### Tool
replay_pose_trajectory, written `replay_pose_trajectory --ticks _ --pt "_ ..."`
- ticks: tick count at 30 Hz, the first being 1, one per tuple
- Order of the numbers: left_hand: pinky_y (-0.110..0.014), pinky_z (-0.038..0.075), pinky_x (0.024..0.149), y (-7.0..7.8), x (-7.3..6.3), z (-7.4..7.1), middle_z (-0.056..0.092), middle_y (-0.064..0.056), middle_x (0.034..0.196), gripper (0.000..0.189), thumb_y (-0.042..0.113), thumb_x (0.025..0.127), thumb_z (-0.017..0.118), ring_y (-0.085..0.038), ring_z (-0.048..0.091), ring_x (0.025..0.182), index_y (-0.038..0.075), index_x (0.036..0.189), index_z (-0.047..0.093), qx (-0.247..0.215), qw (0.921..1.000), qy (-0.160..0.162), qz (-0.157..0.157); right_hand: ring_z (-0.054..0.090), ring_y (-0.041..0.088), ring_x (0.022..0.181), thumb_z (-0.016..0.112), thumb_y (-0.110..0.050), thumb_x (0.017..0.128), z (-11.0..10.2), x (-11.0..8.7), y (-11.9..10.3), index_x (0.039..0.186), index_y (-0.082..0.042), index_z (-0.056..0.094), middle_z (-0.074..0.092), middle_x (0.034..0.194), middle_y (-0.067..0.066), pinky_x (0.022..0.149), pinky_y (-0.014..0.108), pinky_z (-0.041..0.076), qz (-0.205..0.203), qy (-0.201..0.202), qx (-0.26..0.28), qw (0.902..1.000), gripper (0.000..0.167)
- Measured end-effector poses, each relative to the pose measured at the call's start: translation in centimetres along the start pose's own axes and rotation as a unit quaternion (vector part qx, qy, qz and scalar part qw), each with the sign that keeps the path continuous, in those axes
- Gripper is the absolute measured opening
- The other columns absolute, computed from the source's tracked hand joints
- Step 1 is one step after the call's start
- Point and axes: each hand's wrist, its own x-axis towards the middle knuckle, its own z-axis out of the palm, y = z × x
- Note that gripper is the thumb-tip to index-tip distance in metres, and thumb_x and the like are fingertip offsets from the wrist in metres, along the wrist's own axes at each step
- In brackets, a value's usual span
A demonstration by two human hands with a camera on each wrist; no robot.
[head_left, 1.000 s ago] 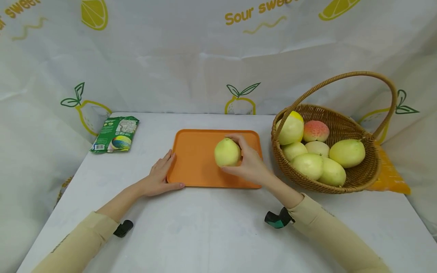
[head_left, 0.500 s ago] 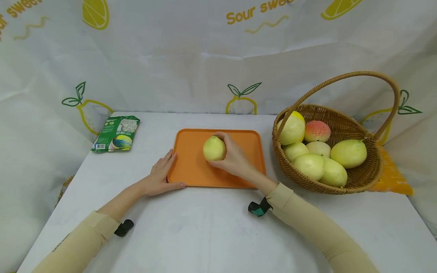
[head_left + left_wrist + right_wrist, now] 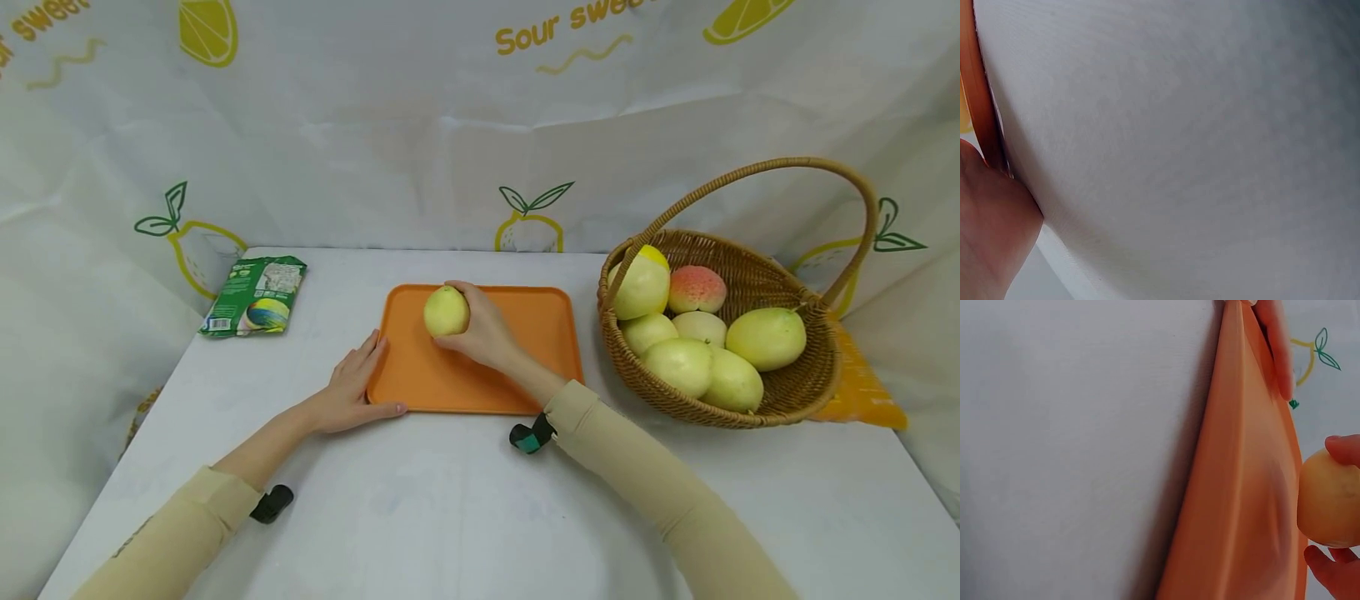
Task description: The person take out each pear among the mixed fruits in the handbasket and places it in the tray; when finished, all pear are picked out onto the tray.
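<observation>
At the back hangs a lemon-print cloth (image 3: pixel 375 133); below, a white table (image 3: pixel 420 517) holds an orange tray (image 3: pixel 427 379). The left hand (image 3: pixel 347 390) lies spread against it; the right hand (image 3: pixel 483 329) grips a round, pale yellow fruit (image 3: pixel 444 312) over the tray.

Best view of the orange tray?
Head: it shows nearly the whole orange tray, partly hidden by the right hand and its yellow-green fruit. Left wrist catches only a strip at its left edge; right wrist shows it steeply slanted, cut off at the bottom.
</observation>
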Motion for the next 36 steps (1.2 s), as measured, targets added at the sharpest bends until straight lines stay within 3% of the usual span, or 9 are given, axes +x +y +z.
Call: replay_pose_trajectory --ticks 13,19,36 --pt "-0.057 -0.006 0.114 -0.1 0.0 0.0 -0.013 -0.01 0.162 0.11 0.056 0.086 0.066 -0.032 -0.009 0.148 0.005 0.156 -0.002 -0.003 1.0 -0.002 0.004 0.049 0.026 0.119 0.084 -0.014 0.078 1.6 2.8 -0.7 0.147 -0.011 0.037 0.048 0.139 0.01 0.101 0.045 0.042 0.003 -0.005 0.011 0.9999 0.083" --pt "-0.058 -0.005 0.114 -0.2 0.0 0.0 -0.012 -0.01 0.162 0.109 0.056 0.086 0.066 -0.034 -0.008 0.147 0.006 0.157 -0.001 -0.004 1.0 -0.001 0.002 0.049 0.027 0.119 0.084 -0.014 0.078 2.4 3.8 -0.9 0.147 -0.015 0.035 0.048 0.138 0.01 0.102 0.047 0.041 -0.001 -0.018 -0.012 0.9998 0.084" --pt "-0.058 -0.006 0.114 0.0 -0.2 0.0 -0.013 -0.01 0.162 0.109 0.055 0.086 0.067 -0.036 -0.01 0.147 0.007 0.157 -0.001 -0.016 0.9999 -0.003 -0.001 0.043 0.027 0.124 0.08 -0.011 0.081 3.1 4.8 -0.9 0.152 -0.014 0.028 0.04 0.143 0.013 0.105 0.046 0.038 0.003 -0.038 -0.031 0.9988 0.088"
